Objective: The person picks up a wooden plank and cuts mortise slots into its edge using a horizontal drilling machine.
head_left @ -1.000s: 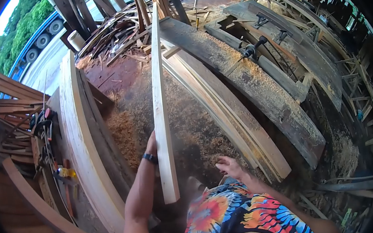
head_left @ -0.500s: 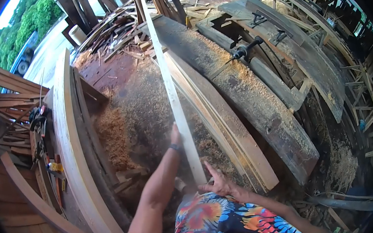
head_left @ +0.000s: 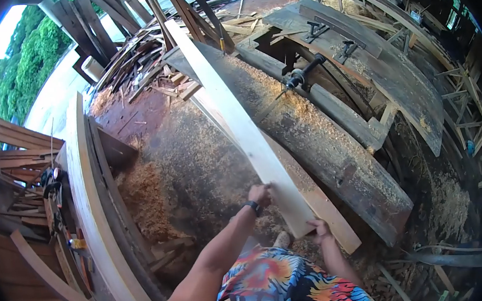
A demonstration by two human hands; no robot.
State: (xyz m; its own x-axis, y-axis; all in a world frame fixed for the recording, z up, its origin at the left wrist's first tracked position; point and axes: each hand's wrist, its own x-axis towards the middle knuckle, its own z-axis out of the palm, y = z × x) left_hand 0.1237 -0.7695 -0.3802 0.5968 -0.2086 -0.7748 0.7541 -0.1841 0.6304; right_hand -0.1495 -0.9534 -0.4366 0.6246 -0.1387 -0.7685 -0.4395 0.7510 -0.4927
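Observation:
A long pale wooden board (head_left: pixel 237 116) runs away from me at a slant, its broad face up. It lies over a stack of boards (head_left: pixel 333 214) on the right. My left hand (head_left: pixel 261 195), with a dark watch at the wrist, is closed on the board's left edge, short of the near end. My right hand (head_left: pixel 320 231) grips the near end at its right corner, thumb on top; its other fingers are partly hidden beneath.
A long workbench (head_left: pixel 310 144) with sawdust and a mounted cutter shaft (head_left: pixel 303 73) stands to the right. On my left lies a thick plank (head_left: pixel 92 205). A sawdust heap (head_left: pixel 144 197) covers the floor between. Scrap wood (head_left: pixel 140 67) is piled at the back.
The board has moved right, over the stack, and turned from its narrow edge to its broad face. Both hands moved right with it; the right hand's spread fingers closed on the end.

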